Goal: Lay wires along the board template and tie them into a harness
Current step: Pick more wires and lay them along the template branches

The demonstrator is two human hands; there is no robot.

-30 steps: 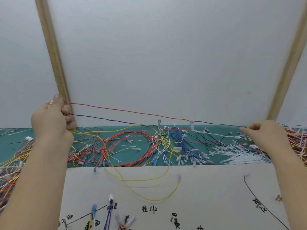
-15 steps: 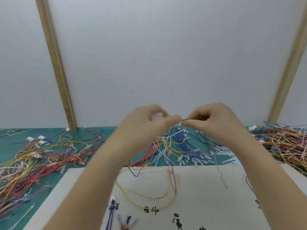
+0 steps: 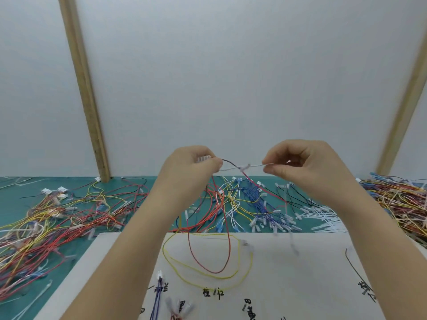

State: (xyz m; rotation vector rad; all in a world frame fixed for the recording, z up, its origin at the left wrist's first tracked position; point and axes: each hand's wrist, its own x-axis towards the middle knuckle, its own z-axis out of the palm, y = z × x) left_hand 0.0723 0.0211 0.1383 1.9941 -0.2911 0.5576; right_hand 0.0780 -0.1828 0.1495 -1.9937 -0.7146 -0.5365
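Note:
Both hands are raised above the white board template. My left hand grips a white connector and the ends of a red wire and a dark wire. My right hand pinches the tail of a white cable tie that wraps the wires between the two hands. The red wire hangs down in a long loop over the board. A yellow wire loop lies on the board beneath it.
Tangled piles of coloured wires lie on the green mat at left, centre and right. Loose white cable ties lie behind the board. Wooden posts stand against the white wall. Handwritten labels mark the board.
A second ago my hands held the wires stretched far apart. They came together at the centre and have now drawn slightly apart, showing the cable tie between them.

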